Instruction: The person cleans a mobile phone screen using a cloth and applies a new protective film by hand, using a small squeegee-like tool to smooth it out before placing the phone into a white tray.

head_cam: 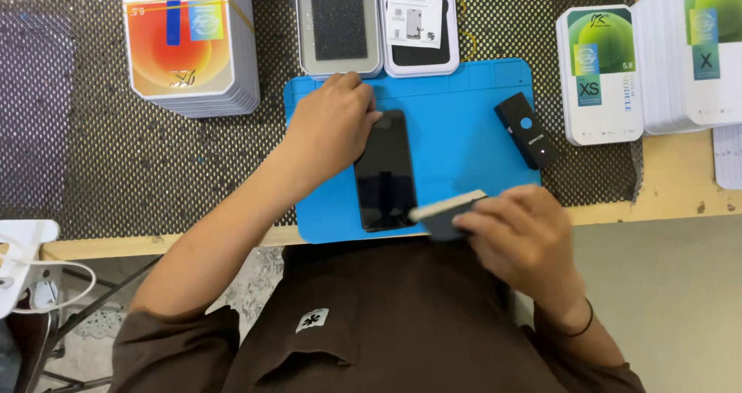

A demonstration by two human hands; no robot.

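Worktop (680,192) of pale wood runs across the view, most of it under a dark mesh mat (116,161); grey floor shows below its front edge at the right. At the far left a white object with a cable (23,262) sits just off the worktop's corner.

On the mesh at upper left stands a stack of flat boxes (193,45), the top one white with an orange-red circle and a blue strip. Right of it, at the top edge, lie two open trays side by side: a grey tray (340,26) with a dark insert, and a white tray (420,22) holding a dark panel and a printed leaflet.

A blue mat (464,130) lies below them, at the worktop's front edge. The left hand (332,126) rests on its left part, fingers curled together and pressing the top edge of a black phone (385,173), which lies flat, long side running away from the person, screen dark. The right hand (525,234) hovers over the blue mat's lower right corner, fingers pinching a dark pad with a pale strip (448,207); the strip's tip reaches the phone's lower right edge. Whether it touches cannot be told.

A small black device (527,130) with a blue dot lies tilted on the mat's right side. Further right stand white boxes with green tops (599,72) and a larger stack (696,53) of the same kind.
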